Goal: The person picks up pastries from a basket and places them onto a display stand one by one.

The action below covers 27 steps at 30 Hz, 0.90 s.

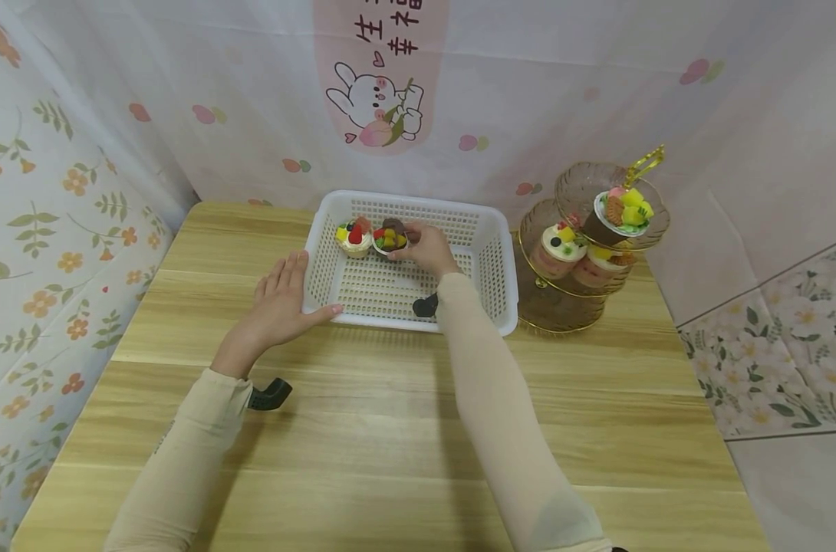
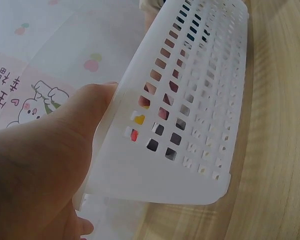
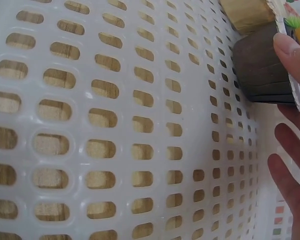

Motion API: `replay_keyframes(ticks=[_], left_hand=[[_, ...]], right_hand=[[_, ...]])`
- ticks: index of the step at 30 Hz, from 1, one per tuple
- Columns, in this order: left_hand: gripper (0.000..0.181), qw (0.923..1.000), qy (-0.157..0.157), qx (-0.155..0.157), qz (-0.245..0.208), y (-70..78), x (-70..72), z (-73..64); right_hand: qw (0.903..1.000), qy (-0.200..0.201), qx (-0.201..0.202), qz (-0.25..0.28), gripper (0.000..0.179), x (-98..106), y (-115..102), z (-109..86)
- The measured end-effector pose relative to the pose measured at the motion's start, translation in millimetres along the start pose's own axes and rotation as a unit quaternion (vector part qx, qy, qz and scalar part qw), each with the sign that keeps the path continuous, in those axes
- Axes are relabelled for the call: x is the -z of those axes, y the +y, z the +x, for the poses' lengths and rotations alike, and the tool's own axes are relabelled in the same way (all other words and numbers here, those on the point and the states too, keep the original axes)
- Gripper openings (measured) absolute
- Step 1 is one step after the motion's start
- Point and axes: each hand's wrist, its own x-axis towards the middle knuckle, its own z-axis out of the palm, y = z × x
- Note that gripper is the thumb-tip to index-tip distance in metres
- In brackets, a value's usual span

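Observation:
A white perforated plastic basket stands near the back of the table. My left hand lies at its front left corner with straight fingers, the thumb at the front rim; in the left wrist view, the left hand rests against the rim. Inside the basket, my right hand pinches a fruit-topped cupcake in a dark cup by its edge. The right wrist view shows this cupcake tilted, a thumb on its rim. Beside it is a cream-topped cupcake with red and yellow fruit.
To the basket's right stands a tiered stand with gold rims. A dark cupcake sits on its top tier, and pink-cupped desserts sit on the tier below. Behind the table hangs a printed curtain.

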Motion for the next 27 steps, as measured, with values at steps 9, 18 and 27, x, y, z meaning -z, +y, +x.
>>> replay_keyframes(ticks=[9,18,27], left_hand=[[0.116,1.0000,-0.007,0.001,0.001,-0.4,-0.2,0.6],[0.116,1.0000,-0.004,-0.003,-0.002,0.2,1.1,1.0],[0.116,1.0000,-0.002,-0.004,-0.008,-0.2,0.5,0.1]], right_hand=[[0.9999,0.007,0.012,-0.004,0.066,1,-1,0.5],[0.9986,0.030,0.023,0.036,0.068,17,-10,-6.7],[0.9915,0.077,0.051,0.091,0.067,39,-23,-26.7]])
